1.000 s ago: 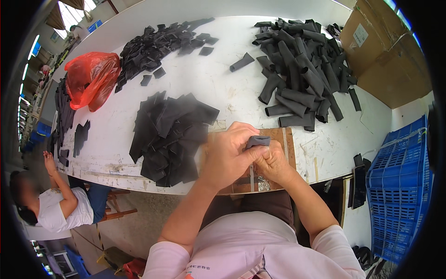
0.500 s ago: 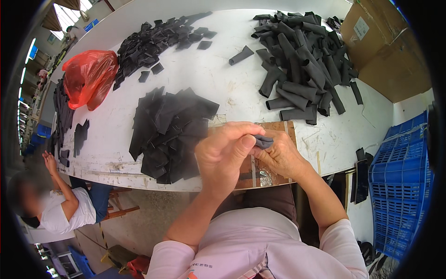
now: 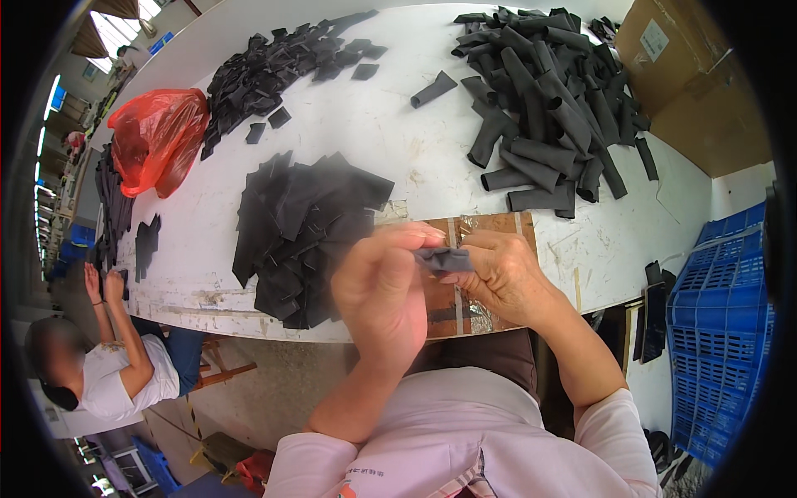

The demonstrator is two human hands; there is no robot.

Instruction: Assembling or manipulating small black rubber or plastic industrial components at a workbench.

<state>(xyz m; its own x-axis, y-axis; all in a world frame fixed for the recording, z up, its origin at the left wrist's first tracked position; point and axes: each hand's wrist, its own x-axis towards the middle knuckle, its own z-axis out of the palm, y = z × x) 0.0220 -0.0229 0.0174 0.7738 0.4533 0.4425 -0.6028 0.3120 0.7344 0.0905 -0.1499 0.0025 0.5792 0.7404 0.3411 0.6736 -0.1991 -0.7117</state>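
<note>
Cloth (image 3: 448,261), dark grey, pinched by the fingers of the left hand (image 3: 384,278) and right hand (image 3: 508,272) over the brown board (image 3: 503,224) at the tabletop (image 3: 374,124)'s near side, looks light, soft and grippy, best held by its opposite ends.

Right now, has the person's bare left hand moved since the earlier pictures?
Yes, the bare left hand has shifted leftward against the brown, tape-striped rectangular board.

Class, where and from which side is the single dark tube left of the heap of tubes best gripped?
Probably pinch the single tube across its middle from above, with fingertips along both long sides. It lies slanted on the white table, apart from the heap of tubes, so both sides look reachable; its nearer end appears open and might flatten.
</note>
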